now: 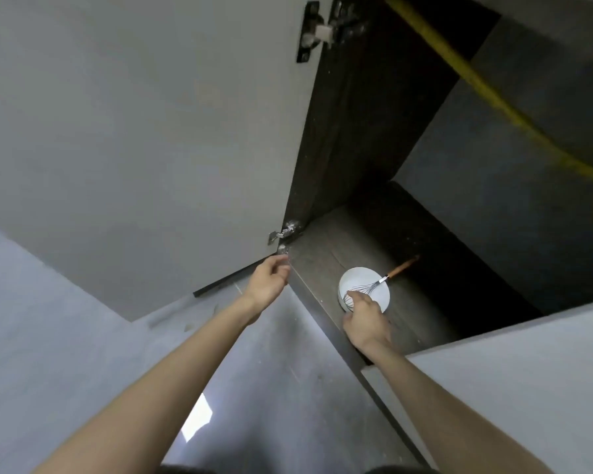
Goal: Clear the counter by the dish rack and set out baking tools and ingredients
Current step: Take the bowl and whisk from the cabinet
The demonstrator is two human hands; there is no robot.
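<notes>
Open cabinet, white door (151,131) swung left, two metal hinges (317,30) on its edge. Dark wood shelf (326,254) inside. White round bowl (358,280) near shelf front; wire whisk with wooden handle (386,277) lies in it, handle jutting over far rim. Right hand (365,323) grips bowl's near rim, fingers by whisk wires. Left hand (269,278) loosely curled at door's lower corner, contact unclear. Yellow hose (476,83) runs diagonally upper right.
</notes>
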